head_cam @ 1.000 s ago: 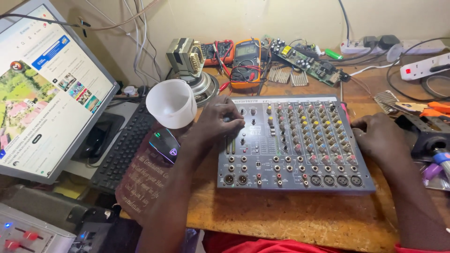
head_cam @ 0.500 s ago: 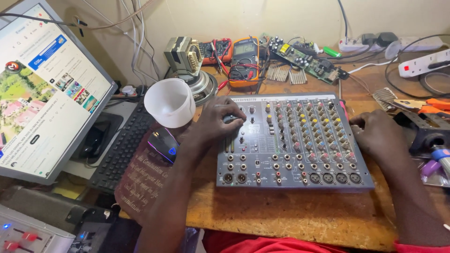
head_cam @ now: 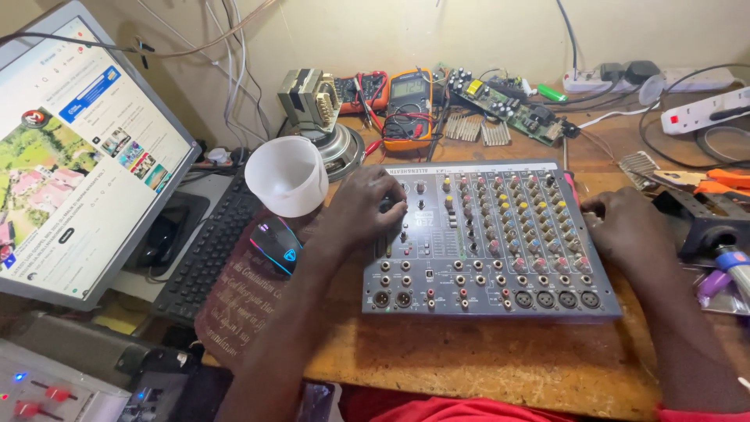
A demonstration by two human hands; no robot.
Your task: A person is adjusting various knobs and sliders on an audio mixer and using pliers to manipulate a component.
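Hands (head_cam: 363,207) (head_cam: 625,227) on grey audio mixer's (head_cam: 484,242) opposite edges, fingers curled, grip unclear.

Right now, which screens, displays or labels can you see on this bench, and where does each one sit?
Monitor: far left, tilted flat screen, lit white page with coloured pictures.
Multimeter: back of the bench behind the mixer, orange case, grey display.
Mouse mat: under the lit mouse beside the left hand, dark red with pale lettering.
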